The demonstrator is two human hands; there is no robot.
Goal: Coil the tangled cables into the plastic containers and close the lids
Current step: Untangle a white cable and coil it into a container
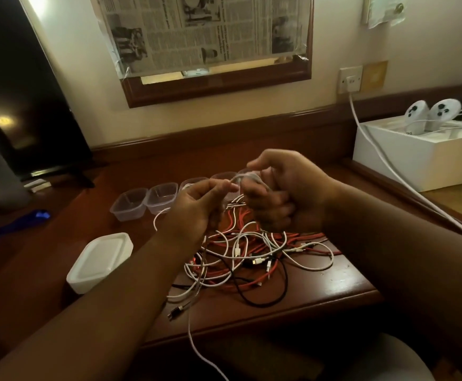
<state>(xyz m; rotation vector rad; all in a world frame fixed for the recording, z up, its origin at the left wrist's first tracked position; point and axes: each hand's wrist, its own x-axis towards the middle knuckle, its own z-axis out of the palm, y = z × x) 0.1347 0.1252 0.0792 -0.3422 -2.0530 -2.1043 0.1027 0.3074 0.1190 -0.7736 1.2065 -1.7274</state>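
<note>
A tangle of white, red and black cables (254,257) lies on the wooden desk (342,281). Above it, my left hand (196,210) pinches a white cable (194,339) whose free length hangs down past the desk's front edge. My right hand (282,191) grips a small coil of the same white cable, fingers curled round it. Behind my hands stands a row of clear plastic containers (130,203) without lids, the right ones partly hidden. A stack of white lids (100,261) sits at the left.
A white box (422,160) holding two white controllers stands at the right, with a white power cord (383,163) running from a wall socket across it. A dark TV screen (18,92) fills the left. A blue object (18,222) lies on the lower left surface.
</note>
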